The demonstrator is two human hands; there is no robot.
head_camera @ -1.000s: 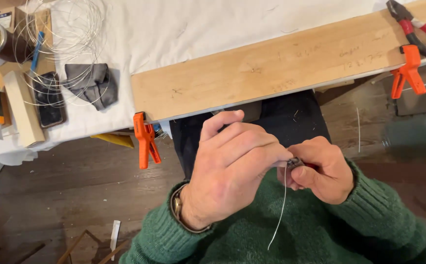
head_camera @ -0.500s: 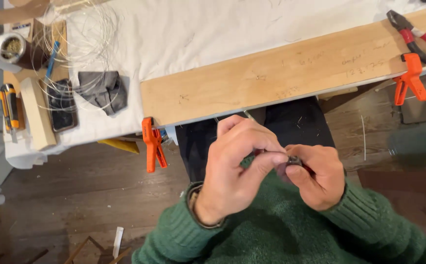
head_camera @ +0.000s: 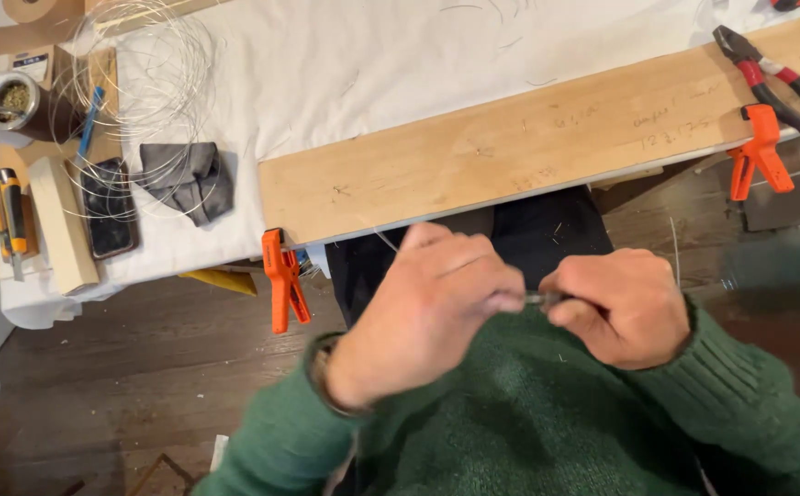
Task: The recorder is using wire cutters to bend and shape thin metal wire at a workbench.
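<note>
Pinch the small, light, slippery metal piece [head_camera: 543, 298] firmly at its ends, as your left hand [head_camera: 427, 312] and right hand [head_camera: 620, 308] fingers close on it.

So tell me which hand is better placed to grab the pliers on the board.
Right. The pliers lie at the board's right end, the right hand's side. The left hand sits farther off. Both hands pinch a small piece, so one must let go first.
</note>
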